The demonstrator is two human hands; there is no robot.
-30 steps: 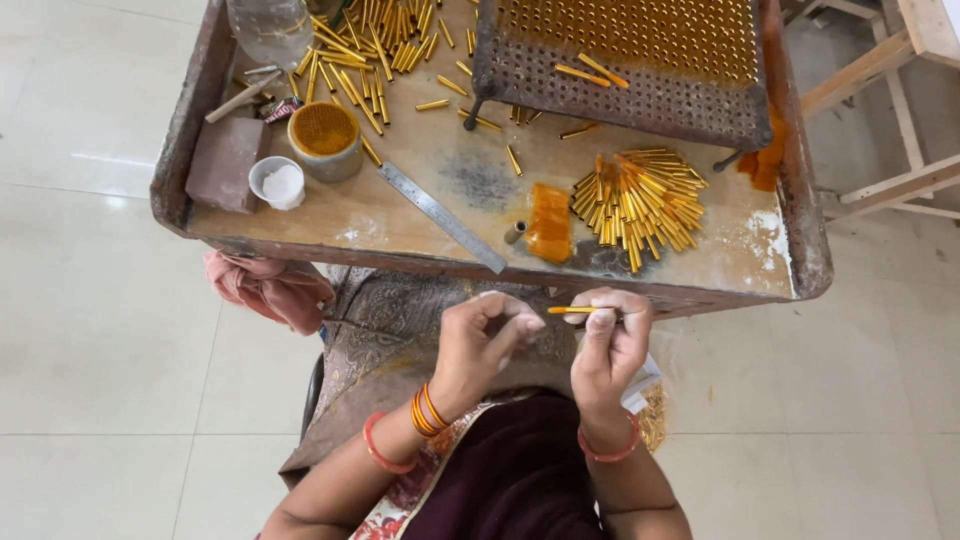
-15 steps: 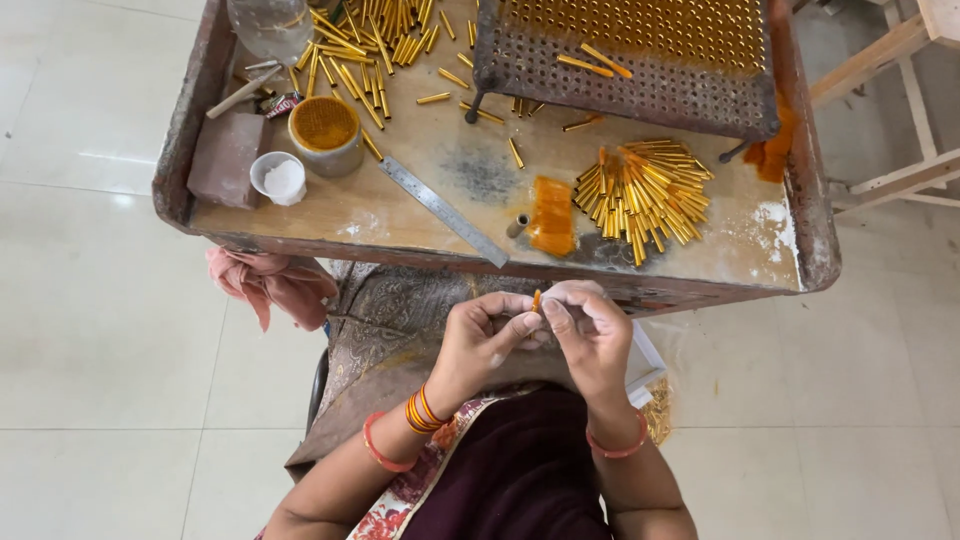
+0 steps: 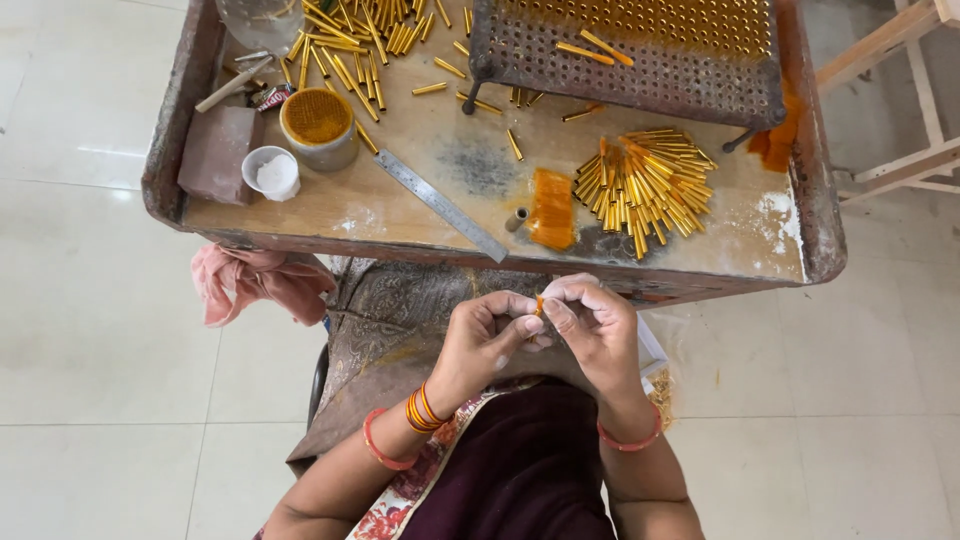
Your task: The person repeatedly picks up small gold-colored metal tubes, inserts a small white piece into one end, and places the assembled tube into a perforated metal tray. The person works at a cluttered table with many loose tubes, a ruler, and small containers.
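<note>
Setting: pale tiled floor; low wooden tray-like surface with raised rim, worn and stained orange.

Item in hand: one small orange tube, pinched between left hand and right hand, just below the near rim of the surface, over the lap. Fingers of both hands closed on it from either side; only a short end shows.

Handling, judged: light, stiff, thin-walled, likely smooth and easily crushed or dropped; best held lightly at its ends by fingertips.

Orientation: mostly hidden; visible end points up toward the surface; long axis cannot be told for certain.

Nearby: heap of gold tubes; steel ruler; perforated metal rack.
</note>
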